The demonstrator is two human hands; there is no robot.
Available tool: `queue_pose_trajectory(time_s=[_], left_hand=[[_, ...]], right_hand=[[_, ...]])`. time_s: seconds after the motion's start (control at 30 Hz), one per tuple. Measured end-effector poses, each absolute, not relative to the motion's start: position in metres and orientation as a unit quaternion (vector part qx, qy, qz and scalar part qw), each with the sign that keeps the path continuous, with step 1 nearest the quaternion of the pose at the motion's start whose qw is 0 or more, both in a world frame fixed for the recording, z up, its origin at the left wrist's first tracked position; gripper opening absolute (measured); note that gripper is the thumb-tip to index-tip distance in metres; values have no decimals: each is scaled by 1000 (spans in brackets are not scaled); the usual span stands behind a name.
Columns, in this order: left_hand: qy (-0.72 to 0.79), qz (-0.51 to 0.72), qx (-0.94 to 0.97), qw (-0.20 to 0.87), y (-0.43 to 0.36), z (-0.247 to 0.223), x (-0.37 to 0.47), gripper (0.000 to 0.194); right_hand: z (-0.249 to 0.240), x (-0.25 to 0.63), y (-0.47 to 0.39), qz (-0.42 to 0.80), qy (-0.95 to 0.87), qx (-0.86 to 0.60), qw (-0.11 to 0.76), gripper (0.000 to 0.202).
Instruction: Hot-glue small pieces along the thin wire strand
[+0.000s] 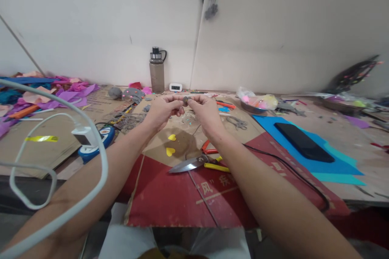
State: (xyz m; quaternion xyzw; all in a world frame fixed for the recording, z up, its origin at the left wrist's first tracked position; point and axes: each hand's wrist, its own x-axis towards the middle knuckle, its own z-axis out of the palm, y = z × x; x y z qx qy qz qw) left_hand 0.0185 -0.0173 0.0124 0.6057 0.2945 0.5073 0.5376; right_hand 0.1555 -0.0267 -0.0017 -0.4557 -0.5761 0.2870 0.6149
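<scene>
My left hand (164, 111) and my right hand (205, 115) meet above the far part of a cardboard sheet (158, 137). Between their fingertips is a small dark grey lump (185, 100), pinched from both sides; its kind is too small to make out. Below the hands, two yellow paper hearts (170, 151) lie on the cardboard. Nearer to me rest scissors (190, 164) with a wide metal blade, and beside them pliers with orange handles (208, 149). My right forearm partly covers both tools.
At left, a white cable (103, 158) loops across the view near a charger plug (86, 135) on a blue power strip (106, 137). A bottle (157, 73) stands at the back. At right, a phone (304, 141) lies on blue sheets (267, 123). Coloured paper scraps (69, 95) pile up far left.
</scene>
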Motion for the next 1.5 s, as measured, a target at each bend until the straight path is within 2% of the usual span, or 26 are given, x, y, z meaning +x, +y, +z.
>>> queue_pose_trajectory(time_s=[0.33,0.47,0.77,0.97,1.27,1.5], left_hand=[[347,486,616,514,-18,13,18,16],[374,493,613,490,-16,11,18,10],[360,533,613,459,-13,9,18,9],[359,535,624,443,-16,9,20,5],[337,456,601,564,-18,15,17,19],[358,452,658,485,-14,12,13,17]], right_hand=[[-2,156,-31,243,-593,-491,590,9],[-2,154,-32,234,-602,-508,571,9],[-5,157,-32,319,-616,-447,564,19],[-3,154,-33,307,-597,-455,586,17],[-3,166,-31,260,-601,-494,572,11],[-4,170,-32,233,-642,-500,532,13]])
